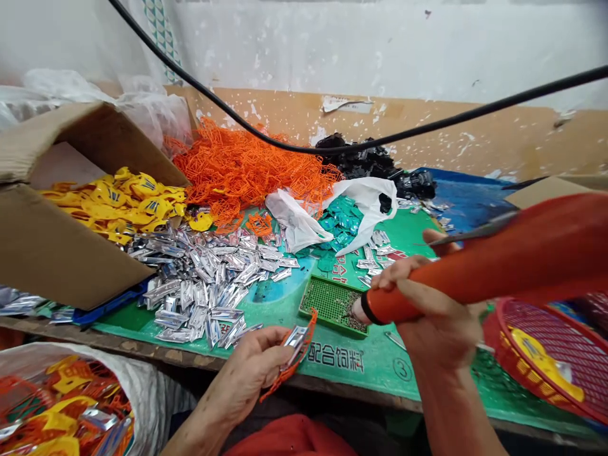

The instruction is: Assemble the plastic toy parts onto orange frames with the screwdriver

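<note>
My left hand (251,364) is closed in a pinch at the table's front edge. Between its fingers are a shiny silver part (297,339) and a thin orange plastic frame (289,373). My right hand (434,310) wraps around a big orange-red power screwdriver (456,272), which slants down to the left. Its tip reaches the right end of a green screw tray (327,301); small screws lie in that end. Whether the tip touches a screw I cannot tell. Left of the tray spreads a heap of silver parts (204,272).
A cardboard box (61,253) spills yellow parts (137,199) at the left. Behind are orange frames (247,164), black parts (365,158) and a white bag (304,221) of green pieces. A red basket (522,373) stands right, a sack (152,392) front left. A black cable (304,149) hangs across.
</note>
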Demonstrator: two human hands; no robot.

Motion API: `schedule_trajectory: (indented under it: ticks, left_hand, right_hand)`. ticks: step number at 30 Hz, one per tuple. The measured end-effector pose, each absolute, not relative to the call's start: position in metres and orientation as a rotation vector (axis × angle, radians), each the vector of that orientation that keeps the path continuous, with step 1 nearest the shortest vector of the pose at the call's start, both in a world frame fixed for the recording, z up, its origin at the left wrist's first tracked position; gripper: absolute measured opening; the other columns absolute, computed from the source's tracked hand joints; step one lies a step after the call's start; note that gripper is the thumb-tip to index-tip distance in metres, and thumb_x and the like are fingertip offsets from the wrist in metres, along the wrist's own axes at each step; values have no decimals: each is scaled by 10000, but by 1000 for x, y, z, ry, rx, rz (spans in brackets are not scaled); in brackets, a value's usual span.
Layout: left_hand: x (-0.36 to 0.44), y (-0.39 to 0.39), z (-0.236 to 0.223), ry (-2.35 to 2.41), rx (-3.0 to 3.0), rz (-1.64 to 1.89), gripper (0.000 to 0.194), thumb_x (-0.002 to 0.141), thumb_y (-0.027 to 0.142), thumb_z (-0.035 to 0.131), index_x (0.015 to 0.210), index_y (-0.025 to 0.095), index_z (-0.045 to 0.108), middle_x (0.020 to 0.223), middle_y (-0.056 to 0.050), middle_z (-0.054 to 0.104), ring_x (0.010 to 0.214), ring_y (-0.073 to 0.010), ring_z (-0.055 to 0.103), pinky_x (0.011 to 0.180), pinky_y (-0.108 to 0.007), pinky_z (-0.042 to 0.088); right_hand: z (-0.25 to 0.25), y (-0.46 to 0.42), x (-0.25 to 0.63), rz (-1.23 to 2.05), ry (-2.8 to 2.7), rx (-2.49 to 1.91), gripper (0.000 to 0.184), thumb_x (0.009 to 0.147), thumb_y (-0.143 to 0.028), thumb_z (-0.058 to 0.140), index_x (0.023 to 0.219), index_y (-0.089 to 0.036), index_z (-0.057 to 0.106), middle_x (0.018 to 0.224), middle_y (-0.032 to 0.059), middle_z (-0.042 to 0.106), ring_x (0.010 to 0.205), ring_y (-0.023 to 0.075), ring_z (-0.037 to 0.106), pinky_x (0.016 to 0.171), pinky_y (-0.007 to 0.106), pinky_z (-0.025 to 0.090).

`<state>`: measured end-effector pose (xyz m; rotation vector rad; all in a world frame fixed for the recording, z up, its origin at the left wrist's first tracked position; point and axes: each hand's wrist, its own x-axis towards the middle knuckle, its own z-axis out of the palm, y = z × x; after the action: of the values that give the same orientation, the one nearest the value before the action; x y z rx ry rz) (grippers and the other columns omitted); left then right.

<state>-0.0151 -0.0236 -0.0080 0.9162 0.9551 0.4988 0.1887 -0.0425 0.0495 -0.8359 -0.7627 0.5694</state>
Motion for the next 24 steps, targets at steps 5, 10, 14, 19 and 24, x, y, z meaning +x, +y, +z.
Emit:
schedule_trajectory:
  ticks: [5, 10, 14, 19, 24]
  left_hand:
    - [-21, -20, -16, 933, 814, 614, 329, 692, 415, 767, 801, 156, 596, 564, 89, 445, 420, -20, 209, 405, -186, 169]
    - [-15, -19, -21, 954, 771, 620, 363, 670, 427, 793, 793, 157, 583, 549, 100, 434, 405, -13, 221, 385, -166, 200]
    - [-14, -19, -21, 1014, 748, 604, 369, 646, 424, 800, 740, 158, 562, 594, 79, 492, 411, -17, 303, 390, -171, 244]
    - [-14, -18, -20, 1039, 751, 571, 326, 636, 371, 798, 719, 150, 574, 640, 50, 541, 484, -42, 387, 430, -173, 306]
    - [-13, -18, -23, 1021, 822, 480, 354, 652, 438, 764, 732, 160, 559, 624, 41, 541, 505, -73, 401, 464, -205, 328]
  right_hand:
    - [15, -26, 198, 602, -747, -995, 174, 600, -140, 746, 688, -190, 604, 615, -41, 614, 539, 137, 571, 578, 339, 488]
    - [-2, -23, 194, 604, -754, -1022, 137, 600, -154, 752, 669, -180, 637, 629, -24, 618, 563, 147, 578, 593, 357, 496]
    - [-5, -20, 193, 639, -757, -1039, 103, 611, -149, 741, 633, -177, 644, 626, -23, 614, 559, 141, 571, 590, 351, 484]
    - [-7, -18, 195, 652, -779, -1036, 122, 608, -146, 738, 605, -181, 621, 617, -24, 616, 549, 140, 567, 586, 346, 476]
    - [-6, -19, 193, 635, -800, -1072, 113, 604, -172, 732, 608, -185, 620, 612, -24, 618, 544, 139, 565, 573, 338, 481]
